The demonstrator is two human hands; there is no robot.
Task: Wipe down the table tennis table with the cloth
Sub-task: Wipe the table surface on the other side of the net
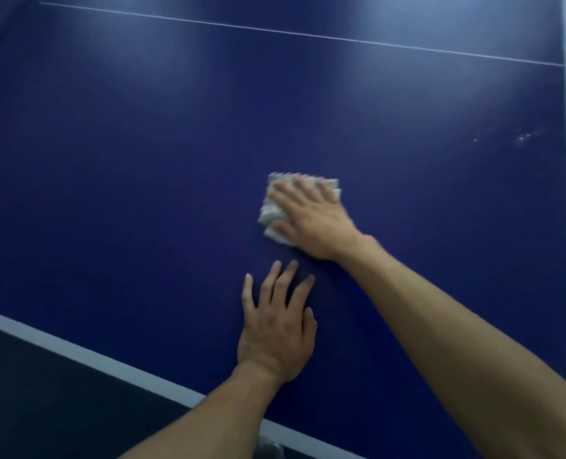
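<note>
Left hand [276, 329] lay flat on the blue tabletop [142, 160], fingers spread, holding nothing, seemingly as a brace. Just beyond it the right hand [311, 220] pressed the folded white cloth [271, 212] with straight fingers. Wiping well probably called for a flat palm, overlapping strokes, and a reach to the pale specks [523, 138] near the right edge line.

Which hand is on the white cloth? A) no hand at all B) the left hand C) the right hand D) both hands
C: the right hand presses flat on the cloth, while the left hand rests on the bare blue table, apart from the cloth.
</note>
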